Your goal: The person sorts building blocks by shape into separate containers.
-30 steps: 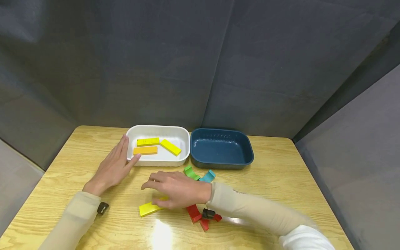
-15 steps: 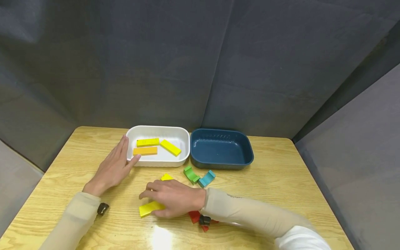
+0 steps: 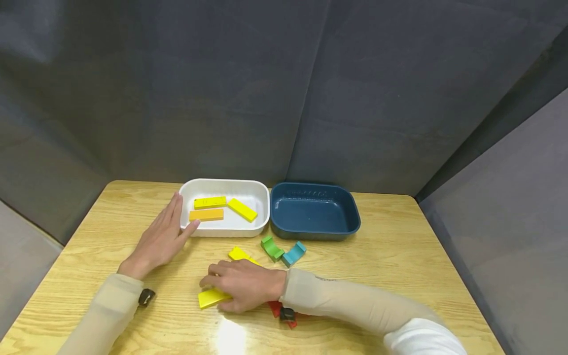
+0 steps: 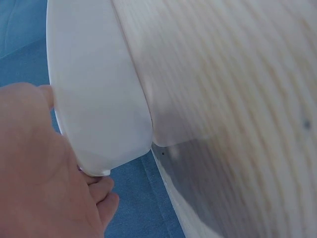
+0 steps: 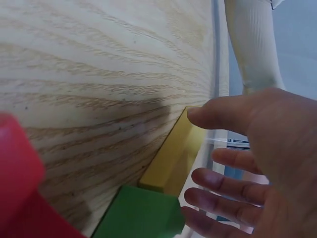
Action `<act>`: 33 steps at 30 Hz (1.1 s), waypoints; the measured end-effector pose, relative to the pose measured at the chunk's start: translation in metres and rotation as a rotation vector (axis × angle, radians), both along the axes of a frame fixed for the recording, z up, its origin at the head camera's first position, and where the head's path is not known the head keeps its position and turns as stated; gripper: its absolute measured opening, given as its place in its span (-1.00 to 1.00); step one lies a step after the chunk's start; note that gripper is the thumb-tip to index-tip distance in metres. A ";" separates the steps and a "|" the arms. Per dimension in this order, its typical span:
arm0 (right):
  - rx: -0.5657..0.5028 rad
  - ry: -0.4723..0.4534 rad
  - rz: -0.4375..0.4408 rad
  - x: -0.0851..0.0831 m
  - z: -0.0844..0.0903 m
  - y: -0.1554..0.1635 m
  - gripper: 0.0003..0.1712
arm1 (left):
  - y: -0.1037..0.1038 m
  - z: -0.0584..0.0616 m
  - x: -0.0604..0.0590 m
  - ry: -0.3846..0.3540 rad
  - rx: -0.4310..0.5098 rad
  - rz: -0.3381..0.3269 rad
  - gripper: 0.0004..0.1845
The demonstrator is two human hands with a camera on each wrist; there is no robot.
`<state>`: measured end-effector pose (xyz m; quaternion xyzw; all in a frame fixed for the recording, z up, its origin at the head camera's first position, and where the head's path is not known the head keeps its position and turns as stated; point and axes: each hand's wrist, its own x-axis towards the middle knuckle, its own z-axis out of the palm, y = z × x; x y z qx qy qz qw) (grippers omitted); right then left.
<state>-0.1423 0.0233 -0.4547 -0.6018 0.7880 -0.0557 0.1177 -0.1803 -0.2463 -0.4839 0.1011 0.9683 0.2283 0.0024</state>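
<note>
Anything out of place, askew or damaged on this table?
Nothing damaged or spilled. Loose blocks lie scattered at odd angles before the trays: a yellow block under the right hand, green, blue. The blue tray holds nothing.

Dark grey padded panels [image 3: 248, 88] wall in the back and both sides. The light wooden worktop [image 3: 399, 246] has rounded far corners. A glare spot shines near its front edge.
</note>
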 end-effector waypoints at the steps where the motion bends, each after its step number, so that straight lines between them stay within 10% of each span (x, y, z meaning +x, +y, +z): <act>1: 0.003 -0.002 0.002 0.000 -0.001 0.000 -0.40 | 0.000 0.000 0.000 0.000 0.001 -0.001 0.05; 33: 0.038 0.004 0.005 -0.001 -0.012 -0.002 -0.45 | 0.001 0.002 0.002 -0.006 0.002 -0.001 0.04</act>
